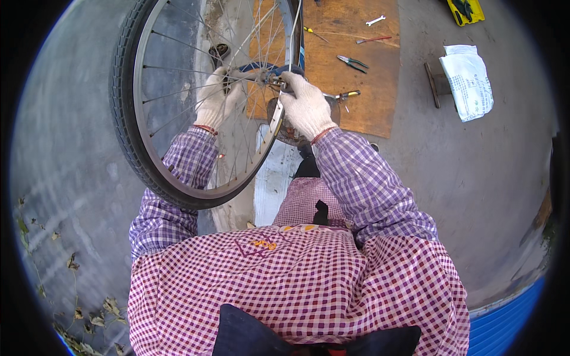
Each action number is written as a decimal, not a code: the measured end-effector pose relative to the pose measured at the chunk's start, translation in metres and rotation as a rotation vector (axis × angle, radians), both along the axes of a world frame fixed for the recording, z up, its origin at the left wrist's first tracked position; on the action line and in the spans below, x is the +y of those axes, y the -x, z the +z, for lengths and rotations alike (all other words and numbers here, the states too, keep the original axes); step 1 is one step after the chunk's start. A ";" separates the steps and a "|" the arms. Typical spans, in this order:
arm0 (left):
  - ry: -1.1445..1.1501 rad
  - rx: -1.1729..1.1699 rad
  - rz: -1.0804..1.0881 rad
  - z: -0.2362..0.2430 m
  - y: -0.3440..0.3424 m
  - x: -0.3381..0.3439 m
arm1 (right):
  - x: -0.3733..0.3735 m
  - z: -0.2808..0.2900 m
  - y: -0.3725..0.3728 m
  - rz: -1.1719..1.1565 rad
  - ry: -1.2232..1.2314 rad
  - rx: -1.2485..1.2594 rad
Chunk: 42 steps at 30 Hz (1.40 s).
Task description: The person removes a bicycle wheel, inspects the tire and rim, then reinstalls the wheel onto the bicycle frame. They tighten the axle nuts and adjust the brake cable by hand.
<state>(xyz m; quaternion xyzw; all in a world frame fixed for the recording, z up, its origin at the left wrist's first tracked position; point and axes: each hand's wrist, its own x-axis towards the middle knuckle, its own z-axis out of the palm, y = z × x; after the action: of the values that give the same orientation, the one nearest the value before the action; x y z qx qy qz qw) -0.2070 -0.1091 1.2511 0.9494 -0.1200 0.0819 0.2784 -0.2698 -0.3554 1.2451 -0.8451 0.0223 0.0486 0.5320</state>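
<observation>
A bicycle wheel (pixel 126 89) with a black tyre and thin spokes stands tilted in front of me, its metal hub (pixel 252 76) between my gloved hands. Seen through the spokes, my left hand (pixel 217 101) has its fingers curled at the hub's left end. My right hand (pixel 306 105) pinches at the axle end on the right, beside blue frame parts (pixel 295 70). The fingertips hide whatever small part each hand holds. Just beyond my left fingers is a dark pedal-like part (pixel 219 52).
On a brown board (pixel 362 113) lie pliers (pixel 354 63), a wrench (pixel 375 21), a red-handled tool (pixel 374 40) and a yellow-handled screwdriver (pixel 314 34). A small stool with a white sack (pixel 467 83) stands right, below a yellow tool tray (pixel 466 10). Dry vines (pixel 74 261) trail at left.
</observation>
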 end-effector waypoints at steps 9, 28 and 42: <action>-0.144 -0.018 -0.027 0.005 0.007 -0.010 | -0.007 -0.011 0.003 -0.130 -0.094 -0.041; -0.118 0.150 -0.063 -0.004 0.008 -0.050 | -0.064 -0.014 -0.046 0.156 -0.071 0.121; -0.207 0.308 -0.021 0.045 0.012 -0.005 | -0.029 0.008 -0.048 0.060 -0.318 0.212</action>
<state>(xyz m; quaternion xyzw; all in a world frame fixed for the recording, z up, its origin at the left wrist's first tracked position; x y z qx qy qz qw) -0.2193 -0.1138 1.2958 0.9730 -0.0936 -0.0800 0.1951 -0.2218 -0.3842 1.2531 -0.7407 0.0450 0.1560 0.6519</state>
